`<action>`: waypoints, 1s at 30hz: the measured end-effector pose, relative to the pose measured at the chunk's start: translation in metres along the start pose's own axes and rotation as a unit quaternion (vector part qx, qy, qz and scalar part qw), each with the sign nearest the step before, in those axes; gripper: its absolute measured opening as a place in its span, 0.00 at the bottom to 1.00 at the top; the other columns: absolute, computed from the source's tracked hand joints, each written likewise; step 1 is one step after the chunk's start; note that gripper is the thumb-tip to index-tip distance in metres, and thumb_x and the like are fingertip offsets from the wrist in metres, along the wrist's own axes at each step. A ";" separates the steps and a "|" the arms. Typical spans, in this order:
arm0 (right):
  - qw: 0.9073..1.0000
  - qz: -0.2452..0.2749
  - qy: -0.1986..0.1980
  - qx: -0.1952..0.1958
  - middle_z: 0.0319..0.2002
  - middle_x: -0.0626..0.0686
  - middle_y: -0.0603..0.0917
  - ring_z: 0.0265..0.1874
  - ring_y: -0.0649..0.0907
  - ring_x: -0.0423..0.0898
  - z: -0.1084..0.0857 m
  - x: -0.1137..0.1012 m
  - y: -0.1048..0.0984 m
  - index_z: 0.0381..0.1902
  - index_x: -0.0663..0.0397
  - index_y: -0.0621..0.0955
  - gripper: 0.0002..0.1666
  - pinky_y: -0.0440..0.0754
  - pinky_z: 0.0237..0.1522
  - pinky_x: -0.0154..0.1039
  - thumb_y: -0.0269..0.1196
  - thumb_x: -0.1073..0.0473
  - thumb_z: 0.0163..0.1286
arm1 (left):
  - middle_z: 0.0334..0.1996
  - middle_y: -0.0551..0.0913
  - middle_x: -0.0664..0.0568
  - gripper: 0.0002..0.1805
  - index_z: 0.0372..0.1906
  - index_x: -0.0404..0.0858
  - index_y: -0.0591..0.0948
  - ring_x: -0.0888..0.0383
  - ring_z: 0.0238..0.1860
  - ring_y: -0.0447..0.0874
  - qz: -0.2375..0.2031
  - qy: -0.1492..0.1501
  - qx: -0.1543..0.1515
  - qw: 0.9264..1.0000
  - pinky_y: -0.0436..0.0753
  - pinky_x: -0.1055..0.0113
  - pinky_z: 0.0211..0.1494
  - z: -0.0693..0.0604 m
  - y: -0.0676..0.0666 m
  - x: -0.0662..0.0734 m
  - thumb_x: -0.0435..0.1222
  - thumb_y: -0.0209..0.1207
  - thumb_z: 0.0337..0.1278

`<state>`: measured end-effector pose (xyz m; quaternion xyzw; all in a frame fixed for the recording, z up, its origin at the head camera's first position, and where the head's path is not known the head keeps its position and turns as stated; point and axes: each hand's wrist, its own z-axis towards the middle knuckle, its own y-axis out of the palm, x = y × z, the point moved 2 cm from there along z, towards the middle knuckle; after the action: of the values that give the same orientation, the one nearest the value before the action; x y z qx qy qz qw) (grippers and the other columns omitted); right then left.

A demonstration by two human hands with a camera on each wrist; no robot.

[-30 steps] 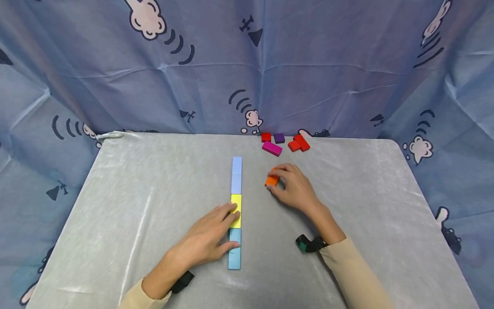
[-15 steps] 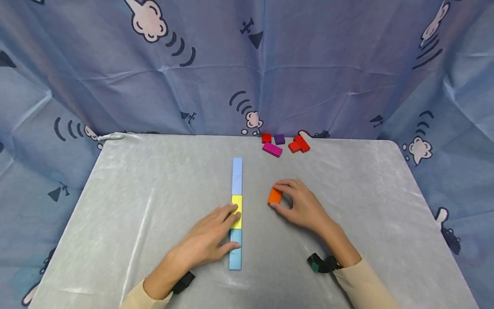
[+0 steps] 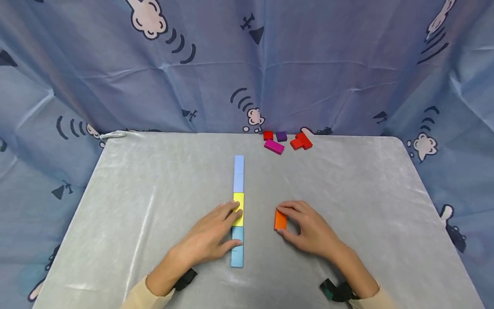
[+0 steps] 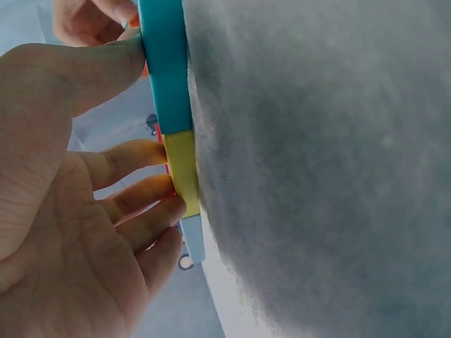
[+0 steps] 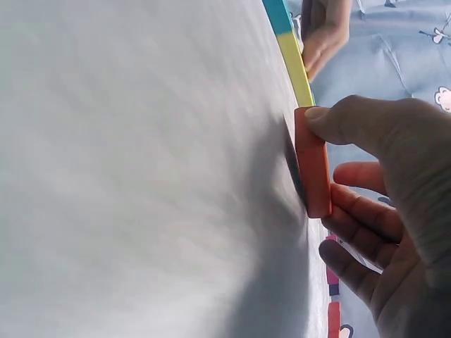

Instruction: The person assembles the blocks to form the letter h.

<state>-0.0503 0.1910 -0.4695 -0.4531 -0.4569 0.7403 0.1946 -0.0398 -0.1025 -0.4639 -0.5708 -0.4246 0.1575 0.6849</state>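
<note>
A straight column of flat blocks lies on the table: light blue blocks (image 3: 239, 174) at the far end, a yellow block (image 3: 241, 221) in the middle, a teal block (image 3: 237, 253) nearest. My left hand (image 3: 206, 234) rests on it, fingertips on the yellow block and thumb on the teal one; in the left wrist view the fingers are fairly straight. To the right of the column, my right hand (image 3: 314, 229) pinches an orange block (image 3: 280, 219) between thumb and fingers. The right wrist view shows the orange block (image 5: 313, 169) held at its two ends, apart from the column.
Near the table's back edge lie a small red block (image 3: 268, 135), a purple block (image 3: 281, 136), a magenta block (image 3: 274, 147) and red blocks (image 3: 301, 141) touching each other. A patterned blue curtain (image 3: 316, 64) hangs behind the grey cloth-covered table (image 3: 185, 171).
My right hand has come nearer along the table with the orange block, which now lies lengthwise almost parallel to the column. My left hand has stayed in place.
</note>
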 end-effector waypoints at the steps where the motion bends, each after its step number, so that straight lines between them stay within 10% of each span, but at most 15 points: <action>1: 1.000 -0.001 -0.008 0.003 0.59 0.49 0.86 0.59 0.83 0.48 -0.003 -0.002 0.001 0.62 0.55 0.86 0.34 0.89 0.59 0.51 0.81 0.54 0.59 | 0.77 0.70 0.42 0.39 0.74 0.36 0.74 0.48 0.78 0.71 0.000 0.000 0.000 1.000 0.66 0.56 0.87 0.000 0.000 0.000 0.54 0.69 0.67; 13: 0.996 -0.022 -0.072 0.050 0.61 0.47 0.85 0.58 0.83 0.46 -0.037 -0.016 0.006 0.62 0.54 0.86 0.36 0.73 0.66 0.25 0.82 0.58 0.53 | 0.78 0.71 0.41 0.40 0.75 0.34 0.74 0.47 0.80 0.69 0.003 0.004 0.001 1.000 0.66 0.55 0.87 0.001 0.000 -0.001 0.53 0.69 0.67; 30: 0.995 -0.033 -0.072 0.055 0.63 0.46 0.84 0.59 0.84 0.47 -0.057 -0.024 0.006 0.64 0.51 0.85 0.39 0.73 0.66 0.29 0.83 0.56 0.53 | 0.76 0.72 0.40 0.39 0.73 0.33 0.75 0.46 0.79 0.70 0.003 0.012 0.009 1.000 0.67 0.54 0.86 0.002 0.000 0.001 0.52 0.69 0.67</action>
<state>0.0112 0.2002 -0.4723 -0.3722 -0.4432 0.7881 0.2098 -0.0405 -0.1004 -0.4634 -0.5678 -0.4133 0.1569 0.6944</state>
